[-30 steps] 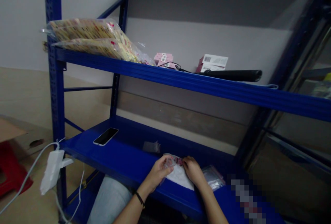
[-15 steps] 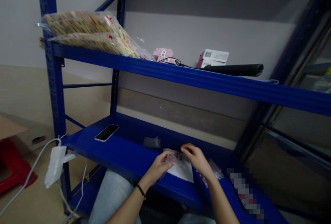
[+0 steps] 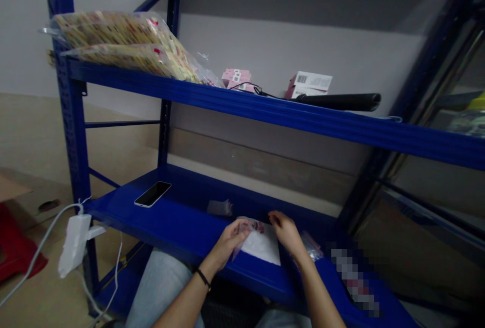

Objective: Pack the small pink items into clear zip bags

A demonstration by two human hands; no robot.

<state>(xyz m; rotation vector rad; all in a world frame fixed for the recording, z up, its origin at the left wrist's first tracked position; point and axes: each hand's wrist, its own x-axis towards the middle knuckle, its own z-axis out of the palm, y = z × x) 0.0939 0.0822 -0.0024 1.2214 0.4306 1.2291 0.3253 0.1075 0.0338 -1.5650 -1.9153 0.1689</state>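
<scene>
On the lower blue shelf lies a white sheet (image 3: 265,247), with small dark-red pieces (image 3: 258,226) on its far part. My left hand (image 3: 230,239) is closed on a clear plastic bag (image 3: 238,251) at the sheet's left edge. Beyond the sheet's right side, my right hand (image 3: 283,229) has its fingers curled together; whatever is in them, if anything, is too small to make out. Several clear bags (image 3: 311,246) with a reddish strip lie right of that hand. Flat clear bags (image 3: 220,208) rest behind my left hand.
A phone (image 3: 153,194) lies on the shelf's left part, and a blurred-out object (image 3: 354,282) on the right. A white power strip (image 3: 75,244) hangs by the left post. The upper shelf (image 3: 227,100) holds bagged goods (image 3: 113,40), pink-and-white boxes (image 3: 308,83) and a black tube (image 3: 341,101).
My left hand has shifted slightly, and the clear bag now hangs lower beside the sheet's edge. My right hand has moved a little off the sheet's far corner. The view has turned slightly.
</scene>
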